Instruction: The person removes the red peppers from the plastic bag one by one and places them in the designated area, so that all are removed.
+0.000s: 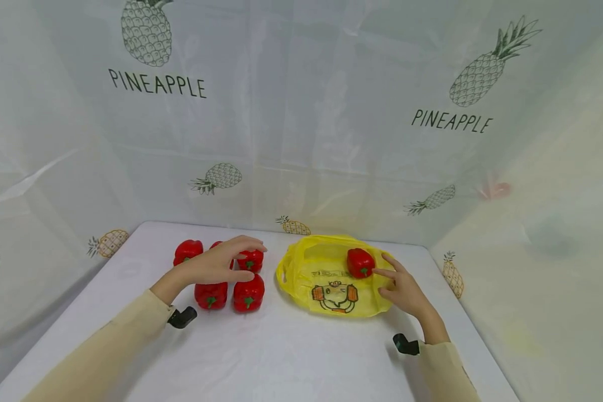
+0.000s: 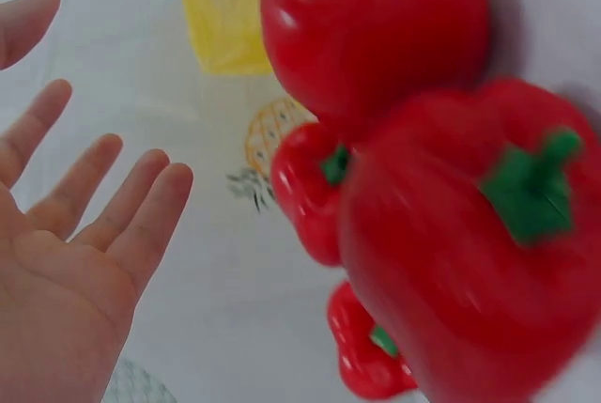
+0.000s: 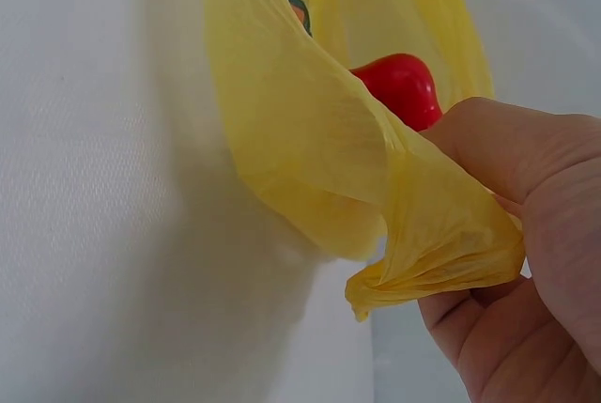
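Note:
My left hand (image 1: 221, 262) is over a cluster of red bell peppers (image 1: 248, 293) with green stems, at the left of the table. Its fingers are spread and relaxed, and the left wrist view shows nothing in the palm; the large bell pepper (image 2: 470, 243) is beside it. A yellow plastic bag (image 1: 306, 290) with a cartoon print lies to the right, its mouth wide. One red bell pepper (image 1: 360, 263) is in the bag. At the bag's right edge, my right hand (image 1: 404, 290) holds the gathered yellow plastic (image 3: 451, 224) between thumb and fingers.
The table (image 1: 301, 357) has a white cover. Behind it hangs a pale curtain (image 1: 306, 111) printed with pineapples, which also runs along both sides. Black wrist mounts (image 1: 182, 317) show below the sleeves.

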A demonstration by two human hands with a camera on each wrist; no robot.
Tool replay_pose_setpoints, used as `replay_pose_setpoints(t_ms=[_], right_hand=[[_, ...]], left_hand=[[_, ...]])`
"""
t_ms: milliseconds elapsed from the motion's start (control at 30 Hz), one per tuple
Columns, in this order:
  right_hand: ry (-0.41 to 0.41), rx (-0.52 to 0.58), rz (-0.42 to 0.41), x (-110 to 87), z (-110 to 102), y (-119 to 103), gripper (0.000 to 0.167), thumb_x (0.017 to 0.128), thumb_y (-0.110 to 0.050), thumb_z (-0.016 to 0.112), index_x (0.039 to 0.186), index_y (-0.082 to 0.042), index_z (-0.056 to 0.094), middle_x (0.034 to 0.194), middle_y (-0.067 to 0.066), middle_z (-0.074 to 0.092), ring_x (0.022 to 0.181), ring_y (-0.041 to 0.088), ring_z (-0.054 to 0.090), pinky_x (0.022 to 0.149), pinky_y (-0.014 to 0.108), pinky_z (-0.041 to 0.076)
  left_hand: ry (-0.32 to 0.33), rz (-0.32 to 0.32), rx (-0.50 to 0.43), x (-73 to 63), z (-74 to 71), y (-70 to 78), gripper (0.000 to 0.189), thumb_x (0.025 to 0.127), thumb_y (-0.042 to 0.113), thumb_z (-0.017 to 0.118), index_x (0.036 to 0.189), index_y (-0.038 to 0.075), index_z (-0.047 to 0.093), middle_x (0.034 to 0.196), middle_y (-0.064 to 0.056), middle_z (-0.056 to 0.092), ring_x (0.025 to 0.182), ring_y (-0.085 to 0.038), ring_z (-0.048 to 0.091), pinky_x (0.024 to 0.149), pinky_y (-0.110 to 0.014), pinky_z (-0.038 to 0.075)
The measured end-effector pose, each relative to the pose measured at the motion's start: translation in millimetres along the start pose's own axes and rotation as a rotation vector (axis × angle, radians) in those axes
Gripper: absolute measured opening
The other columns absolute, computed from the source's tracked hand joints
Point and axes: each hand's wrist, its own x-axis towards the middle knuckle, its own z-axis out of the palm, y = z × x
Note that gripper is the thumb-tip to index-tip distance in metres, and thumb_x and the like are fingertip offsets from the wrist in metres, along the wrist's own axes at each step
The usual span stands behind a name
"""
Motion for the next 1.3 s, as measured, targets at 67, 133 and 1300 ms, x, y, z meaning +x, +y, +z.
replay_pose_setpoints(t_ms=[67,133,1300], right_hand=[[-0.001,0.002,-0.003,0.3,0.2,-1.3,0.047,0.092,0.0,0.074,0.139,0.0,0.069,0.172,0.023,0.025,0.151,0.056,0.032,0.11,0.067,0.047],[0.002,-0.005,-0.008,0.8,0.3,-2.3,0.047,0.092,0.0,0.074,0.139,0.0,0.069,0.172,0.023,0.025,0.15,0.055,0.034,0.108,0.066,0.049],[0.039,-0.019,-0.012,-1.7,2.3,0.1,0.045,0.091,-0.002,0.077,0.135,0.0,0.071,0.168,0.023,0.033,0.111,0.037,0.063,0.094,0.046,0.059]], left_hand=[[-0.012,0.004,-0.005,5.2,3.2,5.7,0.059,0.096,0.035,0.079,0.15,0.028,0.056,0.159,0.004,0.048,0.144,-0.029,0.047,0.109,-0.059,0.051],[-0.025,0.016,-0.008,11.5,7.5,11.6,0.059,0.096,0.035,0.079,0.15,0.027,0.055,0.159,0.003,0.048,0.142,-0.03,0.049,0.109,-0.059,0.051],[-0.056,0.024,-0.12,162.4,126.7,59.2,0.057,0.101,0.03,0.074,0.153,0.02,0.053,0.158,-0.002,0.052,0.139,-0.031,0.057,0.11,-0.038,0.053]])
